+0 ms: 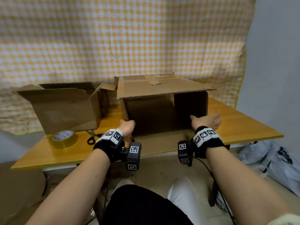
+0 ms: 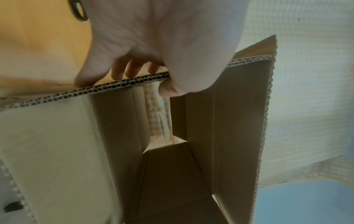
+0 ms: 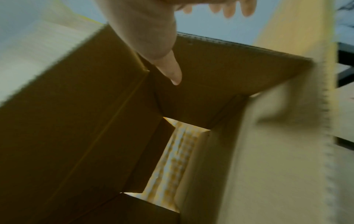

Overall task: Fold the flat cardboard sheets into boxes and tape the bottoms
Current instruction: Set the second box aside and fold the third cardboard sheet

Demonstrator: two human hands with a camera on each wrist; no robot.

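A brown cardboard box (image 1: 154, 88) lies on its side on the wooden table (image 1: 243, 127), open end towards me, with one flap jutting out on top. My left hand (image 1: 128, 125) pinches the corrugated edge of its left side flap (image 2: 122, 82), thumb inside and fingers outside. My right hand (image 1: 207, 120) is spread at the right wall, with the thumb (image 3: 172, 71) stretched along the inside and the fingers (image 3: 229, 9) beyond the edge. At the box's far end (image 3: 178, 159) the flaps leave a gap that shows chequered cloth.
A second open box (image 1: 65, 108) stands at the table's left. In front of it lie a roll of clear tape (image 1: 64, 138) and black-handled scissors (image 1: 91, 138). Bags (image 1: 267, 159) lie on the floor at the right. A yellow chequered cloth hangs behind.
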